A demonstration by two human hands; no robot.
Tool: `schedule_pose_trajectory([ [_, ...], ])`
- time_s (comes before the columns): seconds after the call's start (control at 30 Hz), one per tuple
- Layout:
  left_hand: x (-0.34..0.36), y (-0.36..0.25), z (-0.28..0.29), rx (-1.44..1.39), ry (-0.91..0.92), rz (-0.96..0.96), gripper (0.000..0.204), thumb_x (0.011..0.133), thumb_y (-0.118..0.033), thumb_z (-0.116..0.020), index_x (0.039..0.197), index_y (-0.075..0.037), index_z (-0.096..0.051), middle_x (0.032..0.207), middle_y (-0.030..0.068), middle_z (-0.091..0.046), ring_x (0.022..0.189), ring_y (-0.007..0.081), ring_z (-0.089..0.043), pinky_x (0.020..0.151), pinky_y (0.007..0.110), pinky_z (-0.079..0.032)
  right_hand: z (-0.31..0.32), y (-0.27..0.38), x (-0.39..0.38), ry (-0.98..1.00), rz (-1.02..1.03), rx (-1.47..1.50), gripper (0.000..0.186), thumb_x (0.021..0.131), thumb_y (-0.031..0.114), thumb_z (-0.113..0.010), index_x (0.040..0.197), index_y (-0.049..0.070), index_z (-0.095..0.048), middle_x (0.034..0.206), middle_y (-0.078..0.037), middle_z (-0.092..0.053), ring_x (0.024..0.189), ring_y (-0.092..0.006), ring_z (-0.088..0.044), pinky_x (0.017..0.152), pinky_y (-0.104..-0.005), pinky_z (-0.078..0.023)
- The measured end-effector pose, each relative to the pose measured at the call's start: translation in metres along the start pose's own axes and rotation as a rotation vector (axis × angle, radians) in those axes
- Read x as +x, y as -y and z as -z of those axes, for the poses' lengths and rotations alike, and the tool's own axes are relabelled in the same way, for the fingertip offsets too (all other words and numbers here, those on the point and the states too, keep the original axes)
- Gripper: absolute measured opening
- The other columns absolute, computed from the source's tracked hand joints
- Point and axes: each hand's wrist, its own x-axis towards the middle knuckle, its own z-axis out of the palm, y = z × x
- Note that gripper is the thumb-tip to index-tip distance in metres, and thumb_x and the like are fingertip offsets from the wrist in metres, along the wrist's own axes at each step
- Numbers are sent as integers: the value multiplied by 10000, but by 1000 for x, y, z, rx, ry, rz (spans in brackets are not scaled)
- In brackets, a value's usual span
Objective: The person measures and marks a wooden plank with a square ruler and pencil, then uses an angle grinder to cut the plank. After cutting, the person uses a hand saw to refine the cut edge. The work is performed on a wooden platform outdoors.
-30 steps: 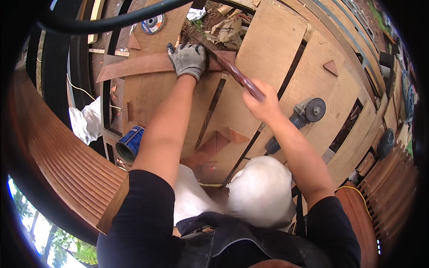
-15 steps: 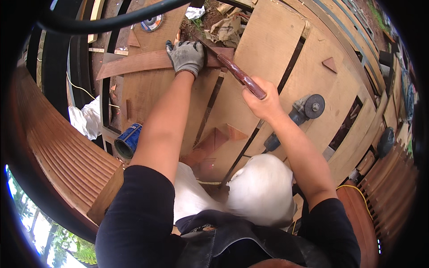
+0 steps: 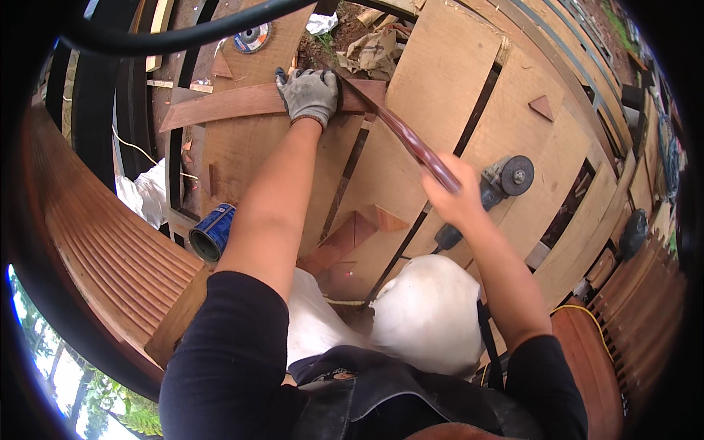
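Observation:
A reddish-brown wooden board (image 3: pixel 227 107) lies crosswise on the plank worktop. My left hand (image 3: pixel 310 94), in a grey work glove, presses on it and curls its fingers over the far edge; the fingertips are partly hidden. In my right hand (image 3: pixel 453 192), which is bare, is the brown curved handle of a hand saw (image 3: pixel 411 141). Its thin dark blade, seen nearly edge-on, slants across the board just right of the glove. Motion blurs the right hand a little.
An angle grinder (image 3: pixel 499 192) lies right of my right hand. Left of my left forearm is a blue tin can (image 3: pixel 212 231). Small wooden triangles (image 3: pixel 541 108) lie about, and a cutting disc (image 3: pixel 251 38) sits at the far left. Long gaps split the worktop.
My right hand has drawn the saw back toward me and to the right. The left hand stays on the board, nearly unmoved.

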Motion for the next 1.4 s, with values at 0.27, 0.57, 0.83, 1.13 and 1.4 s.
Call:
schedule_pose_trajectory([
  [0.27,7,-4,16,8,-6,39,462,974,-398,-415,995,-144,-800,1116,69,-751,1199,273,-601,1223,572,-161,33,-14,-63,-27,194,-137,88,815,-5,-670,898,24,-682,622,-97,-566,542,-205,-586,534,-328,-461],
  [0.57,10,12,12,68,5,75,474,980,-410,-411,1011,-130,-792,1133,82,-745,1210,277,-602,1221,554,-166,49,-1,-89,-60,116,-180,33,816,18,-683,832,25,-655,602,-67,-544,523,-201,-590,532,-327,-457],
  [0.83,13,3,0,4,-67,52,492,989,-424,-386,1012,-145,-791,1105,97,-744,1187,260,-593,1223,527,-193,-5,-12,0,-28,78,-17,108,848,93,-647,803,19,-582,589,-74,-491,532,-155,-438,523,-351,-409],
  [1.13,11,1,2,23,-29,45,506,979,-426,-402,1118,-116,-777,1188,113,-732,1235,300,-593,1232,548,-154,34,-14,-67,-100,183,-86,61,814,22,-701,851,11,-654,601,-71,-561,529,-144,-578,524,-310,-438],
  [1.4,6,1,4,49,8,60,481,985,-432,-404,1108,-163,-783,1194,89,-729,1240,277,-585,1234,540,-154,50,-20,-89,-105,65,-54,79,855,81,-708,848,21,-657,656,-55,-568,569,-138,-540,541,-328,-436],
])
